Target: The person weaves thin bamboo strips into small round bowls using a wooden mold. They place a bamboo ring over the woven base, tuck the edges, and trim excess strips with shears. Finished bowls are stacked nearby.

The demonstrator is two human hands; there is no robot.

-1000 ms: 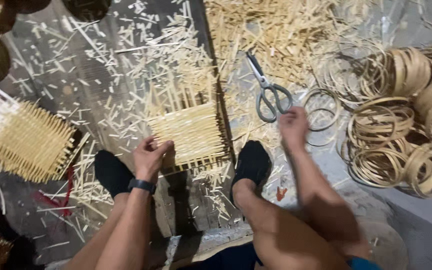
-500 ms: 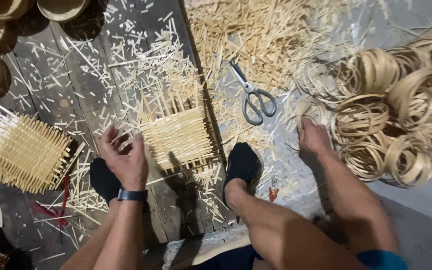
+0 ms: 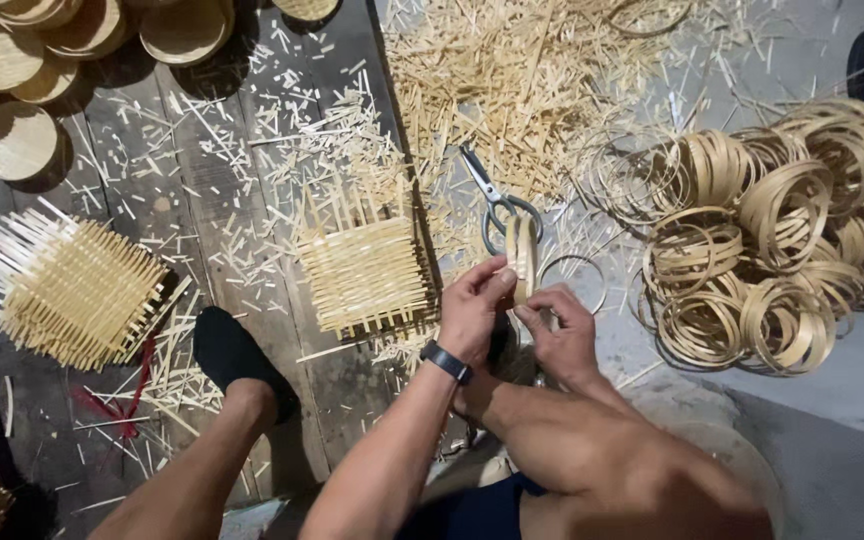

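Both hands have come together now. A moment ago they were apart, the left hand (image 3: 474, 305) near the woven mat (image 3: 364, 272) and the right hand (image 3: 560, 335) by the pile of rings (image 3: 752, 250). Now both pinch one bamboo ring (image 3: 524, 255), held up on its edge. Scissors (image 3: 497, 200) lie just behind the grip. The dark wood floor (image 3: 202, 190) is covered in bamboo bits (image 3: 512, 80).

One head-worn camera looks steeply down, close over the person's hands and knees, at the strip-littered wooden floor (image 3: 202, 190).
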